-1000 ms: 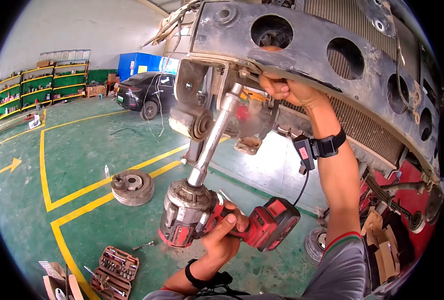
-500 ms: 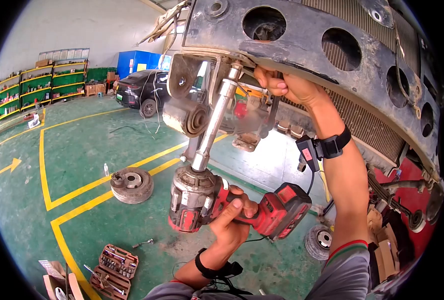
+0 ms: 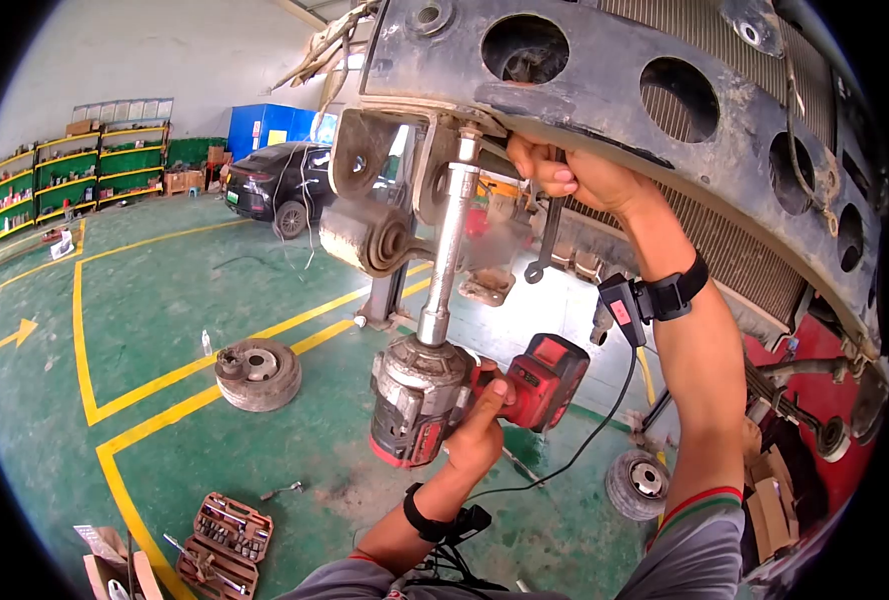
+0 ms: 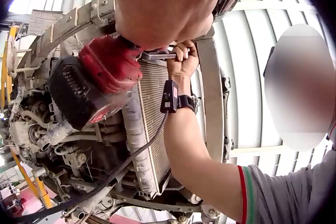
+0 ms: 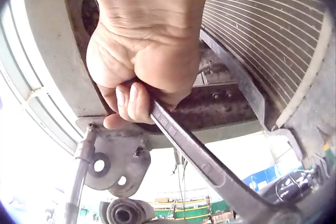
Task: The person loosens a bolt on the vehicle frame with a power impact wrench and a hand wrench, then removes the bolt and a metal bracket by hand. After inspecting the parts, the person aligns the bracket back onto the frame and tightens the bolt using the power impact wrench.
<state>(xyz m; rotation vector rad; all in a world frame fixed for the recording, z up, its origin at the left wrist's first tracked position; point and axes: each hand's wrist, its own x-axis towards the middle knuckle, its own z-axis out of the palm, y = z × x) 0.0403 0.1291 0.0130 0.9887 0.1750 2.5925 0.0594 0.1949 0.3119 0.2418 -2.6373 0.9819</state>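
My left hand (image 3: 477,430) grips the handle of a red and black cordless impact wrench (image 3: 420,395), pointed upward. Its long silver extension and socket (image 3: 450,240) reach up to a bolt under the mounting bracket (image 3: 360,155), with the socket's top right at the bolt. Up under the dark crossmember (image 3: 605,75), my right hand (image 3: 590,178) curls round a steel spanner (image 5: 199,153). The spanner's free ring end hangs down below the fingers, while its upper end is hidden behind the hand. A cylindrical rubber bushing (image 3: 365,240) sits left of the extension.
A radiator (image 3: 745,240) lies behind the crossmember. A black cable (image 3: 605,430) hangs from my right wrist camera. On the green floor are a wheel (image 3: 257,378), another wheel (image 3: 637,485) and an open socket set (image 3: 227,540). A black car (image 3: 275,180) stands further back.
The impact wrench rose until its socket met the bolt, then swung more upright as its body moved right. My right hand keeps its hold on the spanner, whose lower end now shows more clearly.
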